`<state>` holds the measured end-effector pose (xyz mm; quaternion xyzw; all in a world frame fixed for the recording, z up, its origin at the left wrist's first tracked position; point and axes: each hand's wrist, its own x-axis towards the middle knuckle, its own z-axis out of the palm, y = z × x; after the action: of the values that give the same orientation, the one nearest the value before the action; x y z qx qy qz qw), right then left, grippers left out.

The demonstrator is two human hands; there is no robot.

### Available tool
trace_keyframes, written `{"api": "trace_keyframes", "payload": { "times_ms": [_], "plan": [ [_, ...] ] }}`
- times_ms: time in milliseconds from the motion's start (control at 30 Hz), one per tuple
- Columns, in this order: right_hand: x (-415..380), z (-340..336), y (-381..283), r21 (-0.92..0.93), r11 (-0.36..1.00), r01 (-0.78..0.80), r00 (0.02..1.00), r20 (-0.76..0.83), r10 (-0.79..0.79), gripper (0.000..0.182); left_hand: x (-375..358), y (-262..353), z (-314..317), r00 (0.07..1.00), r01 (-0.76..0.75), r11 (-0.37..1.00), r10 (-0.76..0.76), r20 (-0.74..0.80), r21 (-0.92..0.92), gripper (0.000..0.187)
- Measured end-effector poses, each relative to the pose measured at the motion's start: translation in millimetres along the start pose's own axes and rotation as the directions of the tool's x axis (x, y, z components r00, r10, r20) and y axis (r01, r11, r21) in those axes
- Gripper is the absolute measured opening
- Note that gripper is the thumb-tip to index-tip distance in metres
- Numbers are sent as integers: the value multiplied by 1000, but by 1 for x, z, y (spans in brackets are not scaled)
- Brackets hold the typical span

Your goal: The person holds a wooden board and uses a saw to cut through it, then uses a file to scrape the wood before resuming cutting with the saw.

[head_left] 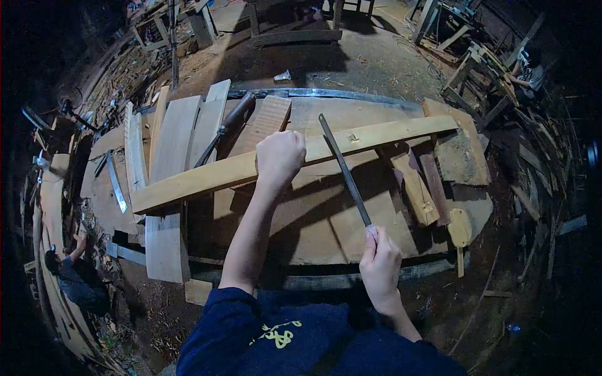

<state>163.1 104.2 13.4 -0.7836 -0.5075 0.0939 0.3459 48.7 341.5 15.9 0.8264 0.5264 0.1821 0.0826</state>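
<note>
My left hand [281,156] is closed around a long, pale wooden plank [200,182], which lies slantwise across the workbench [301,241]. A small cut-out shows in the plank's top face, to the right of this hand. In my right hand [380,263] is a long, dark metal file [347,172], gripped by its pale, wrapped-looking handle end. The file points up and away, and its blade overlaps the plank in this view. Behind the plank, left of my left hand, lies a large chisel [233,122] with a dark, round handle.
Flat boards [168,244] lie on the bench's left side. Wooden blocks [417,191] and a paddle-shaped piece [460,227] are at the right. One person [78,285] is at the far left, another [530,75] at the upper right. Wood scraps cover the ground around.
</note>
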Motion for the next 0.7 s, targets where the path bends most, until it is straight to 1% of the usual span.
{"api": "trace_keyframes", "payload": {
  "times_ms": [67,133,167,233,367,433,500,633,700],
  "plan": [
    [0,1,1,-35,999,-19,1000,19,20,13,1,-1,2,1000,11,1000,-11,5,-10,45],
    [-1,2,1,-123,991,-47,993,102,60,13,1,-1,3,1000,24,1000,-24,9,-19,45],
    [-1,3,0,-123,991,-47,993,103,60,13,1,0,2,999,29,999,-28,14,-24,45],
    [1,5,-3,-180,983,-41,990,127,65,13,0,2,-1,999,34,999,-33,21,-29,46],
    [9,8,-9,-204,979,-26,991,126,53,15,-1,1,-3,1000,-3,1000,3,6,-22,46],
    [14,10,-15,-295,955,-40,984,152,88,15,0,1,-2,1000,-18,1000,18,4,-23,46],
    [20,18,-14,-320,947,-26,983,161,82,15,1,1,0,999,35,999,-35,16,-28,46],
    [24,28,-14,-362,932,11,986,162,51,13,0,-1,2,1000,23,999,-22,15,-31,47],
    [14,24,-11,-352,936,-6,978,193,78,12,0,-1,4,1000,14,999,-15,-20,-32,46]
  ]
}}
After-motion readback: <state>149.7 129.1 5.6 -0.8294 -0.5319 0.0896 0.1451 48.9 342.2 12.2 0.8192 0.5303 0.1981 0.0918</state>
